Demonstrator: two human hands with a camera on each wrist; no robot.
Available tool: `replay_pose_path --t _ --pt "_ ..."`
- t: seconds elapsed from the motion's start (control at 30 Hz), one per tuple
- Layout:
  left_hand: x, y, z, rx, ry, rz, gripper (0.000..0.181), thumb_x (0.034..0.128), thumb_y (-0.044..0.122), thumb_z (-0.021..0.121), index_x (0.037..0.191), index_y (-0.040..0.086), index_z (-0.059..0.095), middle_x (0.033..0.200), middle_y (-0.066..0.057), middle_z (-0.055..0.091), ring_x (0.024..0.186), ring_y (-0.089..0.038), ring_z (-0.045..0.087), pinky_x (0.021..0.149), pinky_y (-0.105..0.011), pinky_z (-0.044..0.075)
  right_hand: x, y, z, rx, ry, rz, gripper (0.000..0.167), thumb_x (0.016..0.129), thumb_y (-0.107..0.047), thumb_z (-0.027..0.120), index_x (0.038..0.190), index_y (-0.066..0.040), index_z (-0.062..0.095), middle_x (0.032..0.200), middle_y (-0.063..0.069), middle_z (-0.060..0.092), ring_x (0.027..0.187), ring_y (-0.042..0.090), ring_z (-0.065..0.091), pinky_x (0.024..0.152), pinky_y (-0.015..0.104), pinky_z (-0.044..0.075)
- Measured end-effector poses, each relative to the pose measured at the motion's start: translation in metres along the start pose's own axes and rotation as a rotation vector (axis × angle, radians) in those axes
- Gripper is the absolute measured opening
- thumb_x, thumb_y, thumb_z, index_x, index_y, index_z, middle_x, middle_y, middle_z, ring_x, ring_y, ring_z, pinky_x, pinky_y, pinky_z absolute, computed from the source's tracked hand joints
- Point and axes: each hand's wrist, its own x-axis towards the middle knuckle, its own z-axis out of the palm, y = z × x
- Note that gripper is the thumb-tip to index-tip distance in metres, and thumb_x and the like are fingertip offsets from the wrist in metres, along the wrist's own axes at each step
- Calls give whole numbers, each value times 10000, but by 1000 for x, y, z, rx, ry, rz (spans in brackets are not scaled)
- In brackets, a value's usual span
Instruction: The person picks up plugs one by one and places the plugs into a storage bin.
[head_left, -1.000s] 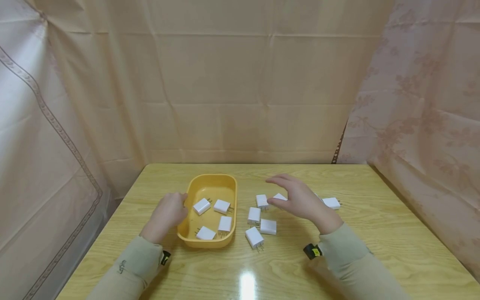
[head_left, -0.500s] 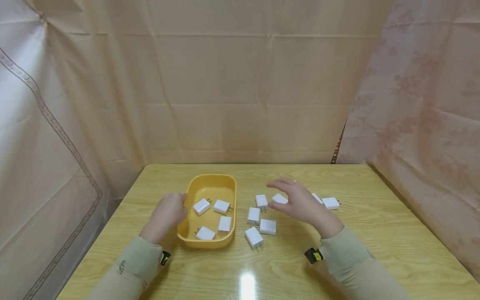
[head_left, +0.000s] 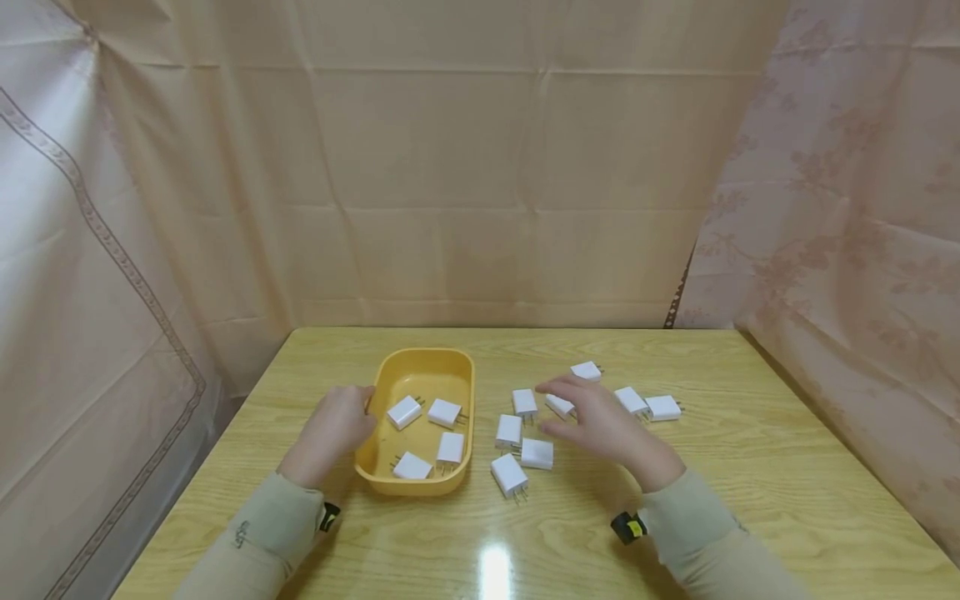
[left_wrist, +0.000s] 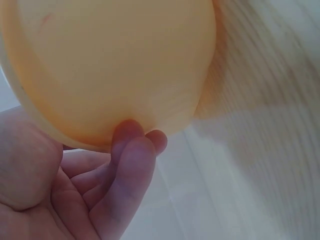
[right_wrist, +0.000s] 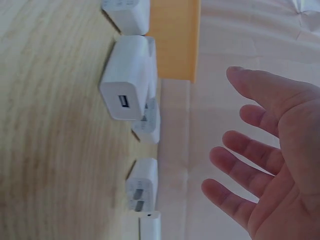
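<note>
Gripping the left side of the yellow tub [head_left: 423,364], your left hand [head_left: 330,432] has its fingers curled at the rim; in the left wrist view the fingertips [left_wrist: 136,150] lie against the tub's wall. The tub stands upright on the wood-grain surface [head_left: 420,550], nearer the surface's left edge than its right and short of the far edge. Inside it lie four white chargers [head_left: 405,412], two of them around mid-floor, one by the right wall and one toward the near end. Your right hand [head_left: 600,421] is right of the tub, its fingers parted and lightly bent, the thumb held apart, grasping nothing. Just beside its fingers is a half-covered charger [head_left: 559,406]; you cannot tell from these views whether the hand touches it. Between that hand and the tub is a loose cluster of four chargers [head_left: 508,432], some with metal prongs showing. Past your right hand, toward the far edge, lies a lone charger [head_left: 585,372], and toward the right edge a pair of chargers [head_left: 663,407] sits close together. In the right wrist view, a large-looking charger [right_wrist: 125,65] turns its port toward you. You wear light sleeves [head_left: 690,500], and beige curtains [head_left: 465,167] hang behind the far edge.
</note>
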Motion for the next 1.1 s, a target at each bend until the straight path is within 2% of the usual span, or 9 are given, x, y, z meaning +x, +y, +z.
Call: replay_pose_path --t 0.07,0.2,0.27,0.47,0.6,0.8,1.1 --pt "0 0 0 -17 -2 -11 490 888 -29 568 1366 -136 555 1084 -212 669 517 -162 496 472 -285 439 -2 1 2 -4 -3 20 524 892 -303 797 1362 -124 650 1359 52 622 1332 399 501 1026 559 453" --pt "0 0 0 -32 -3 -20 488 900 -16 579 1374 -130 550 919 -148 653 504 -153 497 473 -284 445 -5 3 6 3 -13 39 527 896 -305 793 1371 -131 645 1358 48 618 1253 327 577 989 521 492" --pt "1 0 1 -34 -4 -25 490 898 -11 584 1373 -126 553 888 -131 643 528 -155 510 485 -282 451 -6 4 7 17 -17 43 526 899 -298 791 1373 -127 642 1358 57 615 1227 305 591 987 512 495" --pt "1 0 -1 -19 11 -20 478 889 4 603 1347 -130 572 962 -157 682 615 -175 564 520 -288 478 -10 6 12 24 -32 43 527 906 -268 785 1381 -101 631 1350 107 607 1208 326 590 986 525 490" --pt "2 0 -1 1 18 -6 472 888 11 608 1338 -130 577 945 -153 687 652 -183 576 533 -286 484 -12 5 14 47 -43 56 531 901 -258 791 1376 -82 634 1320 114 615 1166 326 609 964 515 502" --pt "2 0 -1 -14 18 0 488 894 -2 594 1366 -123 558 914 -137 671 611 -177 559 514 -289 470 -14 5 17 45 -60 67 535 909 -282 779 1380 -78 629 1337 100 613 1204 309 594 1001 511 482" --pt "3 1 -1 -10 -8 -9 470 910 -13 566 1370 -106 571 1029 -167 680 579 -168 530 498 -287 456 -18 8 23 96 -103 102 526 924 -304 760 1400 -132 615 1348 71 604 1195 303 597 973 515 502"
